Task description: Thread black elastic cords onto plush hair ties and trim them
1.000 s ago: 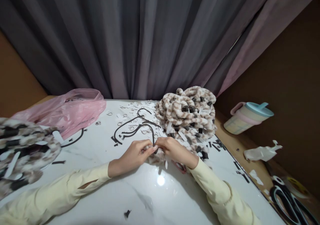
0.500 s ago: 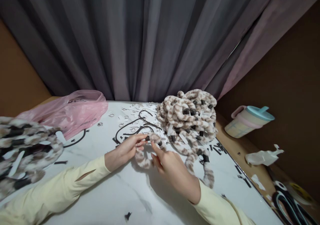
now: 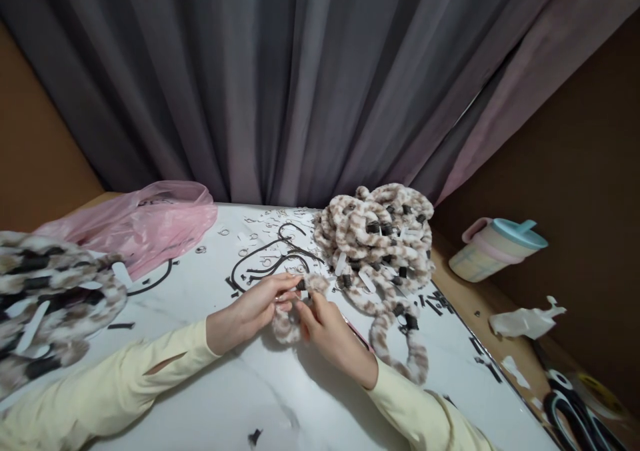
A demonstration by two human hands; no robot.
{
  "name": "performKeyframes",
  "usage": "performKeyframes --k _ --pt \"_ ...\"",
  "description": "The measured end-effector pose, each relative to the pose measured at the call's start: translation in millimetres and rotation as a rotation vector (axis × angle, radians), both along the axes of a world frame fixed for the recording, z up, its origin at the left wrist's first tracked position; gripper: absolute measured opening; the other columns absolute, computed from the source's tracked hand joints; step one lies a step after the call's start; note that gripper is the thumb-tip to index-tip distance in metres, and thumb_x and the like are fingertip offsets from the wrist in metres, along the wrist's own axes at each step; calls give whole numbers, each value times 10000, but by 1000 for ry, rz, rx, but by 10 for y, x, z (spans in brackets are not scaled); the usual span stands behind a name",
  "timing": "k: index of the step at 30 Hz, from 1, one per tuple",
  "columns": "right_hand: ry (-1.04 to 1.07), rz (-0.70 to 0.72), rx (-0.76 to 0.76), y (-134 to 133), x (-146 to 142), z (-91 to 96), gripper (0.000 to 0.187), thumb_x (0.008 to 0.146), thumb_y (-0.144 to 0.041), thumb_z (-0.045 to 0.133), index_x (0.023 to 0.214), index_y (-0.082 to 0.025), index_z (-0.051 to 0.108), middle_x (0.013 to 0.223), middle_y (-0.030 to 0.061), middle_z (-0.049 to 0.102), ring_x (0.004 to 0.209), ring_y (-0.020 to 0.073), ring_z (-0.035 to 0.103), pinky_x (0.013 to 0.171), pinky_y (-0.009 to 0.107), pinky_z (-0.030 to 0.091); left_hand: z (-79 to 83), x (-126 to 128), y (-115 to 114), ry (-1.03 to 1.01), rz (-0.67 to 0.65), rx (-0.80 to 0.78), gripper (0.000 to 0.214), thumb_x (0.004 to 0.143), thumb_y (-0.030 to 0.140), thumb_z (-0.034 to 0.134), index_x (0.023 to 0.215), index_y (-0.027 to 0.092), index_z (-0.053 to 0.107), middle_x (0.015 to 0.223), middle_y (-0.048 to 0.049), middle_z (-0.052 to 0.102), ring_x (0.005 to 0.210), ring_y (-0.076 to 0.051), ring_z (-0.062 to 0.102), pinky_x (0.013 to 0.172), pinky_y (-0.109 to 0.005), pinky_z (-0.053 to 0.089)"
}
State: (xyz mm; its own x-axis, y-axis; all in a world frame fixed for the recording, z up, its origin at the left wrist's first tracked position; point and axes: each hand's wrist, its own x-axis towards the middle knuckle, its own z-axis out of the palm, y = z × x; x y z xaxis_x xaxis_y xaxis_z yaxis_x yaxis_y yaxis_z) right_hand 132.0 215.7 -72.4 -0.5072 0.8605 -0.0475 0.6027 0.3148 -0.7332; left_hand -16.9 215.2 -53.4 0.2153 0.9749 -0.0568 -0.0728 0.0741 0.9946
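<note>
My left hand and my right hand meet over the white table, both pinching the end of a fuzzy brown-and-cream headband that curves down between them. A small black end piece shows at the fingertips. The rest of that headband loops out to the right near my right sleeve. Just behind lies a heap of matching fuzzy headbands. Bare black bands and small white tags are scattered behind my left hand.
A pink plastic bag sits at the back left. Another pile of fuzzy headbands fills the left edge. On the brown ledge to the right stand a lidded cup, a crumpled wrapper and scissors. Grey curtains hang behind.
Both hands drew apart, lifted the headband's end and stretched it out, then came together again on its tip. The loop now trails to the right of my right arm.
</note>
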Motion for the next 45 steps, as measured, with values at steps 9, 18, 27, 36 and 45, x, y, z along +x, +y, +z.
performKeyframes --k 9,18,27,36,45 --pt "245 -83 22 -16 -41 10 250 880 -265 356 837 -122 556 649 20 565 575 104 475 573 201 378 117 16 -128 106 8 59 346 806 486 548 767 142 528 649 12 474 555 -92 425 526 -206 322" --pt "533 -91 123 -6 -53 39 204 812 -296 404 732 -151 522 617 15 470 652 132 468 716 255 444 206 43 -249 340 25 347 220 850 305 513 702 144 534 647 11 515 591 -98 435 534 -198 325" --pt "623 -93 49 -160 -65 93 139 775 -261 425 674 -164 428 587 1 416 627 127 427 656 244 419 149 61 -324 533 128 1067 156 862 73 442 733 147 489 593 -8 451 570 -118 371 526 -229 333" --pt "682 9 -134 -307 -73 57 400 885 -389 368 572 -176 243 488 -46 237 452 52 207 415 191 192 209 -68 -251 937 203 1603 186 870 43 334 916 63 514 602 -77 537 598 -182 441 547 -317 409" --pt "627 34 -81 -264 -33 30 372 931 -401 350 661 -148 387 531 -36 306 466 53 270 425 182 226 130 -54 -265 871 268 1333 216 868 16 413 1066 70 480 704 -63 559 628 -153 445 591 -283 426"
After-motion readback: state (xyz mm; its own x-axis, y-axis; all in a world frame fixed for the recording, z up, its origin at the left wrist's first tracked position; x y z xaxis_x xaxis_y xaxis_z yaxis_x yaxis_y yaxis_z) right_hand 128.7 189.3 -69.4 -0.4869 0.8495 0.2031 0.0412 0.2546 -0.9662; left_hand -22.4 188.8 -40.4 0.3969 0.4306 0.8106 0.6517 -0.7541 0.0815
